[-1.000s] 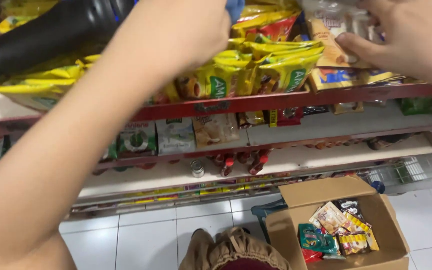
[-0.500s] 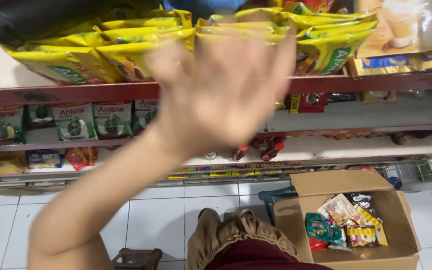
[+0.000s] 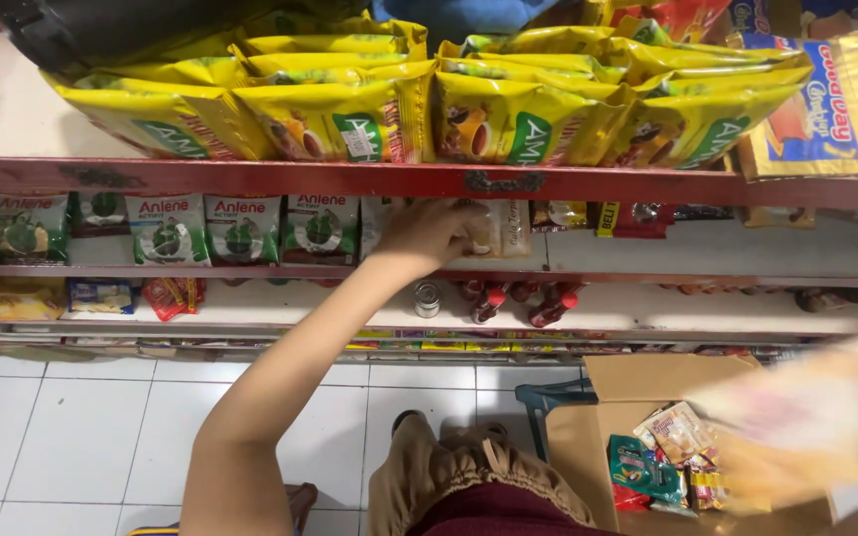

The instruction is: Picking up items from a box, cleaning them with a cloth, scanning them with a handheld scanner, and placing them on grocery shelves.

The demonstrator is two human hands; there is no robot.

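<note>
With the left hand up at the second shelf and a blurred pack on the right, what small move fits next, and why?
Probably the left hand should part the beige packs it touches on the second shelf. The blurred pack at the right, above the open box, seems headed for the shelves. The right hand itself cannot be made out.

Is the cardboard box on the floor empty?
No, the cardboard box has colourful snack packets lying inside it.

head cam — one view only | worn high, looks steeply down a shop shelf [image 3: 429, 181] face to the floor [image 3: 81, 417] | top shelf close, lower shelves and box [image 3: 588, 437] farther — no second view
</note>
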